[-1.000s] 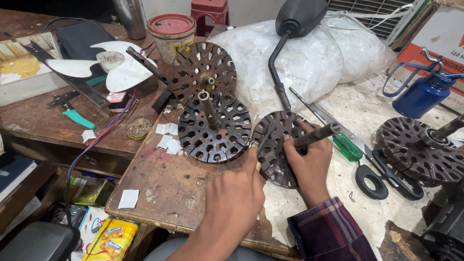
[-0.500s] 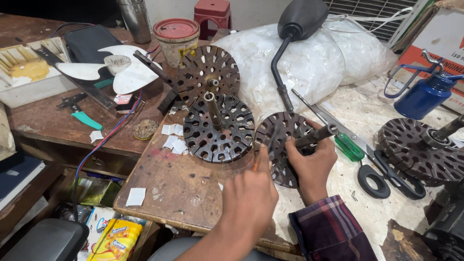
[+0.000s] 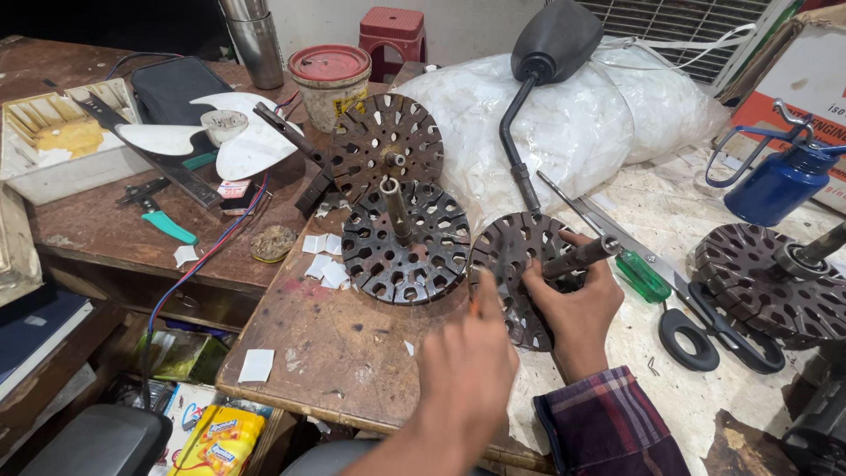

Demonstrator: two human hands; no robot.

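My right hand (image 3: 577, 308) grips a dark slotted round metal core (image 3: 515, 264) by its shaft, tilted on edge over the bench. My left hand (image 3: 464, 370) is against the core's lower left rim, fingers pinched at its slots; whether it holds something small is hidden. Two similar slotted cores lie to the left: one flat with an upright shaft (image 3: 405, 242), and another (image 3: 388, 145) leaning behind it.
Scissors (image 3: 705, 322) and a green-handled screwdriver (image 3: 641, 275) lie right of my hand. A further core (image 3: 767, 282), a blue oil can (image 3: 775, 185), a white plastic bag (image 3: 573, 123), a red-lidded tub (image 3: 331, 84), a white fan blade (image 3: 220, 141) and paper scraps (image 3: 322, 260) surround the wooden board (image 3: 344, 353).
The view has dipped slightly. My left hand has shifted a little along the core's rim; my right hand keeps its grip on the shaft.
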